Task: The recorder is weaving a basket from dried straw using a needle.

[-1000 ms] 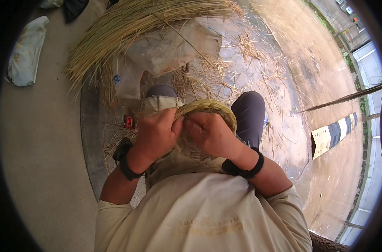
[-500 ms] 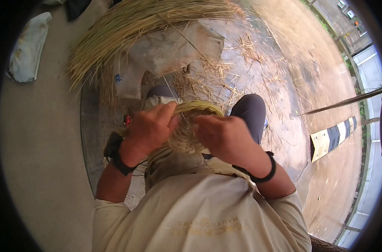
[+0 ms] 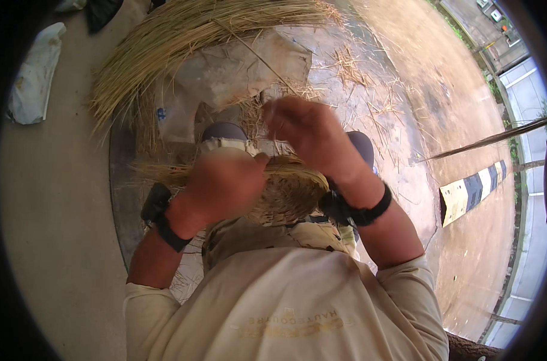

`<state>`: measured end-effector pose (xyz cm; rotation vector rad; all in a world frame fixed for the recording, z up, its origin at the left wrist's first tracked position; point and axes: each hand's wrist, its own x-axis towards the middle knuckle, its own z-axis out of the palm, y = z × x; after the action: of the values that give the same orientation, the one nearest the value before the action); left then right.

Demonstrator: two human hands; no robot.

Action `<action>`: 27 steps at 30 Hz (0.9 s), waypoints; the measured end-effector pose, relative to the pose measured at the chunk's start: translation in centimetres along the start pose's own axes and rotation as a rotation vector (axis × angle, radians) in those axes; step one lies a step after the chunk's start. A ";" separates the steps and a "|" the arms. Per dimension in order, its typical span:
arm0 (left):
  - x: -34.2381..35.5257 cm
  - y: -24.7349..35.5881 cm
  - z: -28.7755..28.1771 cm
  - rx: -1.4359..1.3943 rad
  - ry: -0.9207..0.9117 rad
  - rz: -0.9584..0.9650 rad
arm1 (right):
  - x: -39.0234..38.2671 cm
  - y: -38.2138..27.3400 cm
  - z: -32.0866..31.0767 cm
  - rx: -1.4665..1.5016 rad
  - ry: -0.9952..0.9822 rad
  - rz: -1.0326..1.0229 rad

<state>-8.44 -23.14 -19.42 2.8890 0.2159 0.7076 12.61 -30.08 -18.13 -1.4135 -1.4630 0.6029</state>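
A round woven straw basket (image 3: pixel 291 201) rests in my lap, its coiled inner wall facing up. My left hand (image 3: pixel 225 183) is closed around the basket's rim at its left side, the thumb on top; motion blurs its outline. Loose straw ends (image 3: pixel 159 173) stick out to the left from under that hand. My right hand (image 3: pixel 306 129) is raised above and beyond the rim, apart from the basket. Its fingers are curled together and blurred, so whatever they pinch cannot be made out.
A large bundle of long straw (image 3: pixel 207 36) lies across the far side. A translucent plastic sheet (image 3: pixel 231 66) and scattered straw bits (image 3: pixel 351 66) cover the ground before my knees. A white sack (image 3: pixel 37 75) lies far left, a striped kerb block (image 3: pixel 475 191) at right.
My right hand has lifted from beside the rim, away from me. My left hand has shifted slightly nearer me. More of the basket's inside shows.
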 end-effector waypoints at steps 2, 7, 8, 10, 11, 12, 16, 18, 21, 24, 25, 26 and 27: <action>0.2 -0.6 -0.5 -0.028 0.001 -0.009 | -0.9 -1.1 1.1 0.341 0.004 0.021; 0.3 -2.2 -3.2 -0.107 -0.099 -0.047 | -0.5 -4.5 -3.2 1.216 0.303 0.212; 0.1 -2.5 -3.7 -0.103 -0.129 -0.054 | -1.1 -4.7 -4.7 1.235 0.299 0.160; -0.1 -2.8 -3.9 -0.100 -0.181 -0.065 | -3.4 -3.4 -8.2 1.106 0.154 0.057; -0.3 -2.7 -3.6 -0.114 -0.176 -0.072 | -4.5 -3.2 -9.2 0.948 0.232 0.096; -0.6 -2.8 -3.1 -0.126 -0.168 -0.082 | -5.4 -2.4 -9.9 0.865 0.233 0.093; -0.5 -2.7 -2.2 -0.148 -0.106 -0.077 | -6.9 0.3 -7.5 -0.067 -0.019 0.065; -0.6 -2.6 -2.2 -0.138 -0.133 -0.071 | -6.2 -0.1 -7.3 -0.292 -0.109 0.029; -0.5 -2.5 -2.1 -0.145 -0.148 -0.060 | -5.6 1.2 -8.7 -0.297 -0.255 0.114; -0.9 -2.6 -1.3 -0.158 -0.127 -0.053 | -4.8 4.2 -11.9 -0.317 -0.164 0.311; -1.2 -2.7 -1.3 -0.155 -0.115 -0.056 | -4.9 4.1 -12.2 -0.263 -0.120 0.288; -1.1 -2.6 -1.3 -0.152 -0.111 -0.067 | -5.1 3.7 -12.2 -0.331 -0.117 0.240; -1.0 -2.4 -1.3 -0.150 -0.111 -0.078 | -5.6 3.1 -11.9 -0.396 -0.113 0.195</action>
<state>-10.22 -20.86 -19.17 2.7503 0.2495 0.5243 23.63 -37.96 -17.71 -1.8723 -1.6059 0.5380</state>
